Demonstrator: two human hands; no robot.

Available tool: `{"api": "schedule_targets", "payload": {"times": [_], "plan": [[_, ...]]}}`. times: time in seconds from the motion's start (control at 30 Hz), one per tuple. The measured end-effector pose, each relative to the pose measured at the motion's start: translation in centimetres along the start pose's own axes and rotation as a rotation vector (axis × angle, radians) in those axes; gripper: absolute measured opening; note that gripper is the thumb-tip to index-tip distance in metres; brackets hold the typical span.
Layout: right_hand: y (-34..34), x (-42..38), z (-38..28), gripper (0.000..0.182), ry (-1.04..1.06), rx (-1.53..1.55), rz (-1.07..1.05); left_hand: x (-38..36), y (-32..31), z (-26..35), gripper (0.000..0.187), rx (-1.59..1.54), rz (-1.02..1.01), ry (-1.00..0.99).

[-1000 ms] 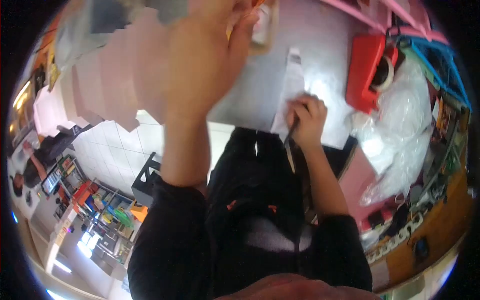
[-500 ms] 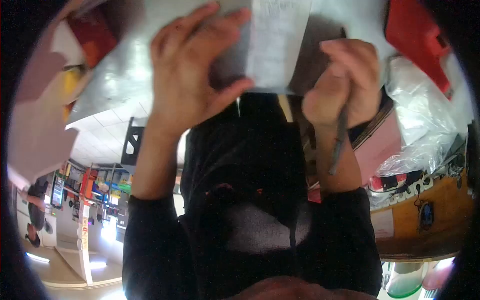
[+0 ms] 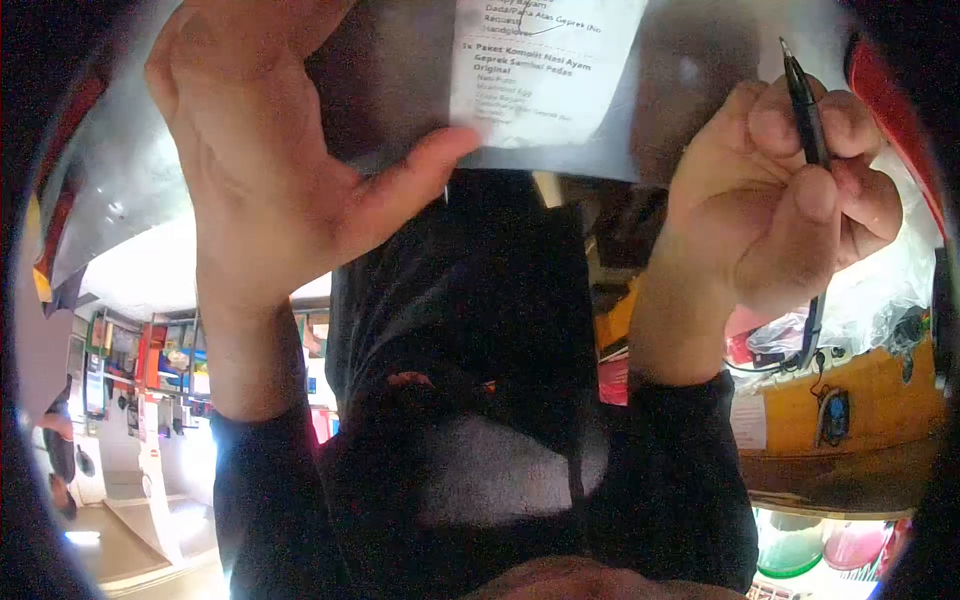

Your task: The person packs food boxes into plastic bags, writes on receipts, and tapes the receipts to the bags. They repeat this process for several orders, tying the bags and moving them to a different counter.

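A white printed receipt (image 3: 535, 85) lies on a dark flat surface (image 3: 375, 110), perhaps a bag or pouch, at the top of the view. Its upper part is cut off by the frame. My left hand (image 3: 255, 150) rests at the left, fingers stretched and thumb spread, the thumb tip at the receipt's lower left corner. Its fingertips run out of view. To the right of the receipt, my right hand (image 3: 800, 190) pinches a black pen (image 3: 812, 140) between thumb and fingers. The pen's tip points up, away from the paper, and its other end hangs below the hand.
Crumpled clear plastic (image 3: 870, 300) and a red object (image 3: 890, 120) lie on the right. A wooden surface (image 3: 780, 480) holds cables and a small blue-black device (image 3: 832, 415). Stocked shelves (image 3: 165, 355) and another person (image 3: 60, 440) show at the far left.
My right hand has moved right, away from the receipt, and turned so the pen tip shows. My left hand has shifted left and appears larger. The receipt's print is sharper.
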State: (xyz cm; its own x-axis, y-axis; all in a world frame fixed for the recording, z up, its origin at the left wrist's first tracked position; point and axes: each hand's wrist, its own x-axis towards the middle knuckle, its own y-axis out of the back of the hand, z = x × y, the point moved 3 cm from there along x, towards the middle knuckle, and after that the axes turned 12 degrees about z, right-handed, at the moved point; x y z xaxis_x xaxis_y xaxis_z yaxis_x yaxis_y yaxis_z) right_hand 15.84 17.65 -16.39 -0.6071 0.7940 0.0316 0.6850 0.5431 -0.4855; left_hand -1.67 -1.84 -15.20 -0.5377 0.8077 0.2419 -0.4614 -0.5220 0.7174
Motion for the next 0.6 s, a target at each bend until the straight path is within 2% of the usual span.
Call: {"api": "schedule_targets", "payload": {"times": [0.03,0.07,0.13,0.17,0.23,0.27,0.33,0.37,0.43,0.47,0.53,0.6], "plan": [[-0.1,0.3,-0.4,0.016,-0.063,-0.074,-0.097,0.0,0.0,0.0,0.075,-0.106,-0.007,0.059],[-0.1,0.4,-0.6,0.016,-0.062,-0.071,-0.095,0.1,0.2,0.0,0.075,-0.103,-0.009,0.057],[-0.5,0.2,-0.6,0.016,-0.087,-0.142,-0.211,0.6,0.9,0.8,0.083,0.137,-0.016,-0.228],[-1.0,-0.3,-0.5,0.016,-0.087,-0.139,-0.21,1.0,1.5,0.6,0.083,0.139,-0.018,-0.229],[-2.5,-1.8,0.0,0.016,-0.036,-0.144,-0.108,1.3,1.5,0.5,0.094,0.253,-0.282,-0.344],[-4.1,-2.1,0.6,0.018,0.117,-0.374,-0.291,0.6,1.0,0.2,0.094,0.254,-0.283,-0.343],[-7.0,-2.4,0.5,0.024,0.228,-0.678,-0.49,-0.6,-0.2,-0.8,0.103,0.056,-0.009,-0.225],[-7.9,-2.5,-0.1,0.024,0.227,-0.679,-0.49,-0.6,-0.4,-1.7,0.103,0.055,-0.01,-0.225],[-8.8,-2.7,-0.6,0.026,0.198,-1.009,-0.488,-0.8,-0.2,-2.9,0.104,-0.022,-0.012,-0.407],[-8.1,-2.4,-0.2,0.026,0.197,-1.008,-0.488,-0.7,-0.3,-2.4,0.104,-0.022,-0.013,-0.406],[-6.4,-1.7,0.8,0.022,0.246,-0.761,-0.487,-0.4,-0.3,-1.0,0.105,-0.024,0.035,-0.397],[-7.5,-1.2,0.3,0.02,0.231,-0.779,-0.57,-1.0,-0.3,-2.5,0.104,-0.019,0.047,-0.397]]}}
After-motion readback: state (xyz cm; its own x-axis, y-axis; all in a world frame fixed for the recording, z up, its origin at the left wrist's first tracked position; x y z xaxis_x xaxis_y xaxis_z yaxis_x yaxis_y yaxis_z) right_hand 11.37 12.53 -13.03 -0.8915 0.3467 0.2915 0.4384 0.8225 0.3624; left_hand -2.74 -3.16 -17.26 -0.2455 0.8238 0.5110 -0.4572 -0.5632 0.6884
